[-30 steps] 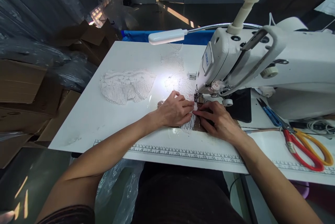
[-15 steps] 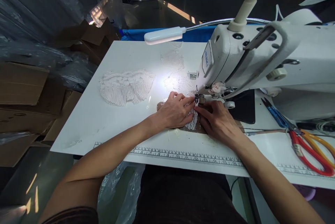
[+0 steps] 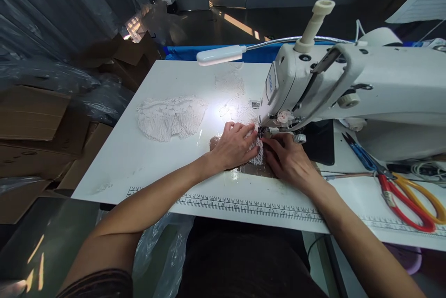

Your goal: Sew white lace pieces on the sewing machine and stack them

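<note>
My left hand lies flat, fingers stretched toward the presser foot of the white sewing machine. It presses on a strip of white lace that lies over a brown piece of fabric. My right hand rests flat on the right side of the same strip, its index finger reaching to the foot. Both hands almost touch over the lace, just in front of the needle. The needle itself is hidden by the machine head.
A pile of white lace lies at the left of the white table, more lace at the back under the lamp. Red and yellow scissors and blue snips lie to the right. Cardboard boxes stand left.
The lace strip in front of the presser foot has grown shorter as it passed under the foot. Both hands slid slightly forward with it and flattened out.
</note>
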Available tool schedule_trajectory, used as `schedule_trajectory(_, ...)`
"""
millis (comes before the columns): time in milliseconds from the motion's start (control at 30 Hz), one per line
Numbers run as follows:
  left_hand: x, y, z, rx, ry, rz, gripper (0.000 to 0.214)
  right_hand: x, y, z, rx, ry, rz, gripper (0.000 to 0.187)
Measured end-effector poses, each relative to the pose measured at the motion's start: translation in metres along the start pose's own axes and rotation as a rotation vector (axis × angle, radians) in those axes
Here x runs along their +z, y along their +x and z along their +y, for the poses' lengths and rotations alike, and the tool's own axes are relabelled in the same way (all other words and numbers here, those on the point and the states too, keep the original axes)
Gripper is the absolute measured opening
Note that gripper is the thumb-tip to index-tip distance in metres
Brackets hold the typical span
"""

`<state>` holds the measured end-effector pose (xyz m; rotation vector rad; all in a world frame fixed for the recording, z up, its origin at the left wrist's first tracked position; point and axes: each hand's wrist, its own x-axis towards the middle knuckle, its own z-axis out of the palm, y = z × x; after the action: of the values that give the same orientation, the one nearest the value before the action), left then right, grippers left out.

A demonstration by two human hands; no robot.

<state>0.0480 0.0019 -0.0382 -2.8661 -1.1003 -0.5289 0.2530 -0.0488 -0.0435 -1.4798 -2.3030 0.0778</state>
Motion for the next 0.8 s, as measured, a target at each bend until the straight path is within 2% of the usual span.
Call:
schedule_trajectory(133, 0.0, 0.004, -0.025, -0.042, -0.084, 0.073, 0.039, -0.009, -0.001, 0.015, 0.0, 0.232, -0.002, 0.04)
schedule_trajectory(233, -0.006, 0.004, -0.046, -0.086, -0.084, 0.001, 0.042, -0.023, 0.0, 0.02, 0.01, 0.242, -0.03, 0.035)
schedule_trajectory(333, -0.015, 0.001, -0.055, -0.036, -0.072, -0.002, 0.044, -0.037, -0.003, 0.021, 0.022, 0.237, -0.016, 0.032)
schedule_trajectory(467, -0.023, -0.002, -0.042, 0.064, -0.147, 0.073, 0.031, -0.049, -0.01, 0.02, 0.033, 0.29, -0.025, 0.032)
schedule_trajectory(633, -0.02, -0.006, -0.021, 0.28, -0.324, -0.084, 0.024, -0.045, -0.017, 0.016, 0.022, 0.344, -0.002, 0.029)
schedule_trajectory(800, -0.016, -0.007, -0.018, 0.251, -0.387, -0.095, 0.019, -0.034, -0.015, 0.01, -0.039, 0.418, -0.019, 0.026)
